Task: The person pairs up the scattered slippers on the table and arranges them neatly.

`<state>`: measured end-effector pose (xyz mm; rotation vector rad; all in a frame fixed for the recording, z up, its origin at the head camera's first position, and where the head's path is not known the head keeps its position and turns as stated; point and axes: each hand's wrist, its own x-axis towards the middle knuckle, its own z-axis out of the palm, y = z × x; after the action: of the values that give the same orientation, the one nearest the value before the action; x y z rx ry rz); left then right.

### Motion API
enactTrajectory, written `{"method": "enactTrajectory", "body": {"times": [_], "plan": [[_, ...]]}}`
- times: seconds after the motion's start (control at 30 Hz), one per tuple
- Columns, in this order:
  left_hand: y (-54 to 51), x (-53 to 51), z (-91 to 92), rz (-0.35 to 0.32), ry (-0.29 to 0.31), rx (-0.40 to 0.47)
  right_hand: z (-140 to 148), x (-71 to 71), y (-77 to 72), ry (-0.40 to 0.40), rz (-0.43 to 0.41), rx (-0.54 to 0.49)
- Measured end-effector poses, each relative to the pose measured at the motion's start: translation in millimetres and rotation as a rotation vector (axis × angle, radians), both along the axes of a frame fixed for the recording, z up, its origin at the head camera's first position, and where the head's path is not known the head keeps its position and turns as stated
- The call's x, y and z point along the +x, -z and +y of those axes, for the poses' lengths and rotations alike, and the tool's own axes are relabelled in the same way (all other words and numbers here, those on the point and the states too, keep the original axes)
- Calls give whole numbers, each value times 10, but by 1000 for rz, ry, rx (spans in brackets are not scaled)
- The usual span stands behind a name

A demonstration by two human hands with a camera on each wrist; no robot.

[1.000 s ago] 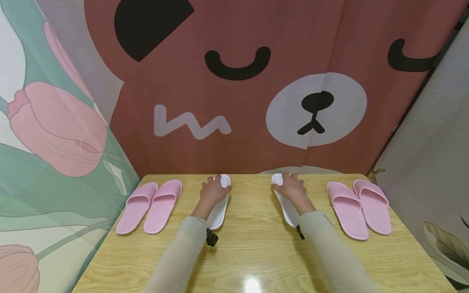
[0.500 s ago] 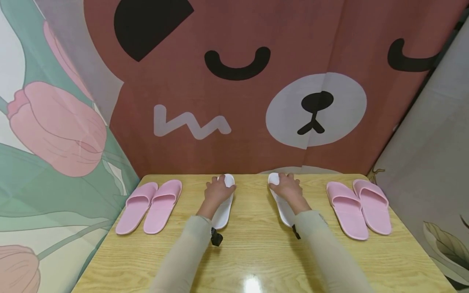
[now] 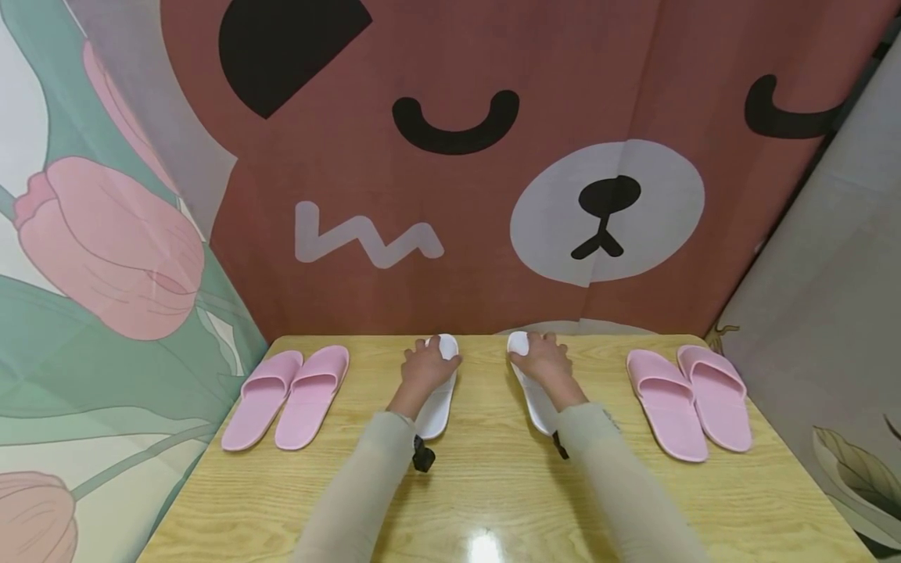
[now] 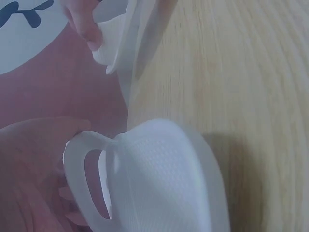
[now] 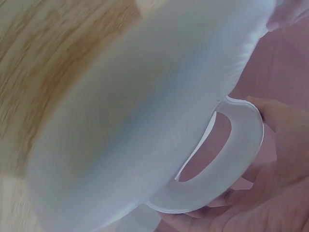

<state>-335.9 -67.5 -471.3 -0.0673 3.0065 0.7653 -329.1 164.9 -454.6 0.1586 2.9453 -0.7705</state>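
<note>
Near the back edge of the wooden table, my left hand [image 3: 426,371] grips a white slipper [image 3: 438,410] over its strap. To its right, my right hand [image 3: 547,366] grips another white slipper [image 3: 536,403] the same way. Between the two slippers lies a narrow strip of table. In the left wrist view, the left slipper [image 4: 159,179] has its open strap end toward the camera, with the left hand [image 4: 34,169] around the strap. The right wrist view shows the right slipper [image 5: 130,121] close up, the right hand [image 5: 260,193] behind its strap.
Two pink slippers [image 3: 256,403] [image 3: 310,407] lie on the left of the table [image 3: 486,485], and two more pink slippers [image 3: 672,414] [image 3: 721,407] lie on its right. A curtain with a bear print [image 3: 352,297] hangs behind the back edge.
Both hands have moved toward each other with the white slippers, the left one rightward and the right one leftward, narrowing the gap. The pink slippers have stayed in place.
</note>
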Motion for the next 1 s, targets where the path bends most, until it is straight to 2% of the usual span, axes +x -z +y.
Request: {"method": "enactTrajectory", "body": {"times": [0.17,0.6,1.0], "plan": [[29,-28,37,-6,-1,2,-55,-25,19,7,-2,1],[20,-41,148,2,4,27,-121,-56,63,9,38,-6],[37,-33,211,-8,9,8,-186,-104,130,-5,13,4]]}}
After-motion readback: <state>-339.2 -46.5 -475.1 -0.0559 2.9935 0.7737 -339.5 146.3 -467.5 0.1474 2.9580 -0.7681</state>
